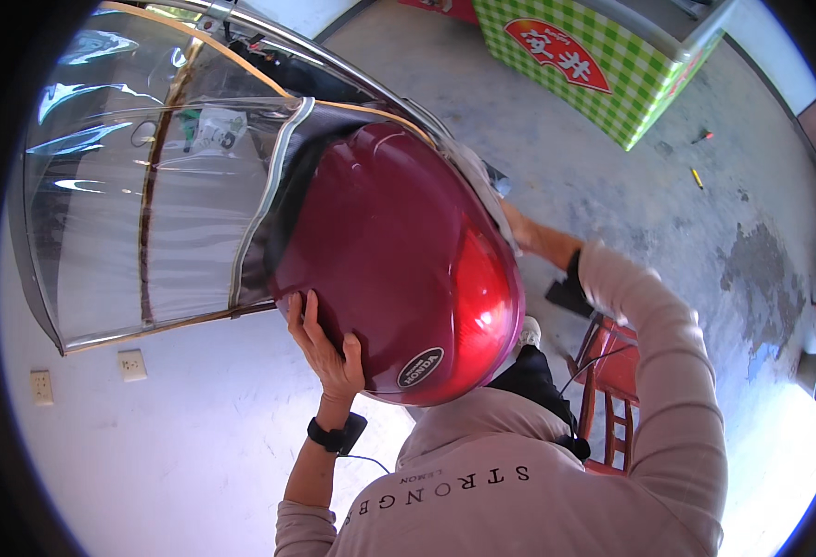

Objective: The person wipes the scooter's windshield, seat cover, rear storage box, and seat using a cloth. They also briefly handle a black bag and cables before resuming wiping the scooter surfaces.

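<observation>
Before me is a glossy maroon top case (387, 223) with a red reflector lens (481, 306) and a Honda badge (420, 367). My left hand (328, 348) rests against its near left side, with the fingers spread on the shell. On the far right side, a greyish cloth (481, 184) lies against the rim. My right hand (516, 219) presses that cloth to the case; its fingers are mostly hidden by the cloth and the shell. Beyond the case, a clear plastic rain canopy (192, 230) with a grey reflective trim band (269, 195) stretches to the left.
A chest freezer (589, 63) with green check sides stands at upper right. On the concrete floor lie a red-handled tool (706, 136) and a small yellow tool (697, 178). A red wooden chair (610, 355) is by my right side. Wall sockets (131, 365) are at left.
</observation>
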Action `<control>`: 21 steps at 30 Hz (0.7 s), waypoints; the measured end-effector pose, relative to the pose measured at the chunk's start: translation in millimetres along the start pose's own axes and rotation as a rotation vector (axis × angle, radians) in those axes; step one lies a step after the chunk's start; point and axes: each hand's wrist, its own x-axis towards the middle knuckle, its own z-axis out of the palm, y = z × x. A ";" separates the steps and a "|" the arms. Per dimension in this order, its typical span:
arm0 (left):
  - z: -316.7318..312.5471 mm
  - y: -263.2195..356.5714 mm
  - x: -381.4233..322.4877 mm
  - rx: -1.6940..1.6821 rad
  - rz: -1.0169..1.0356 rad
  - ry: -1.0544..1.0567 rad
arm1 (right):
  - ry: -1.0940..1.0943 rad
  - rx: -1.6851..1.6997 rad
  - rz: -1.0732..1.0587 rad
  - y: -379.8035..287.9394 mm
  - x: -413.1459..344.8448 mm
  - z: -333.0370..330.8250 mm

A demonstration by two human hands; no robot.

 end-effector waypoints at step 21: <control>-58.1 -82.9 -29.1 -0.401 -0.049 0.175 | 0.454 -1.846 -0.527 -35.2 -113.3 166.0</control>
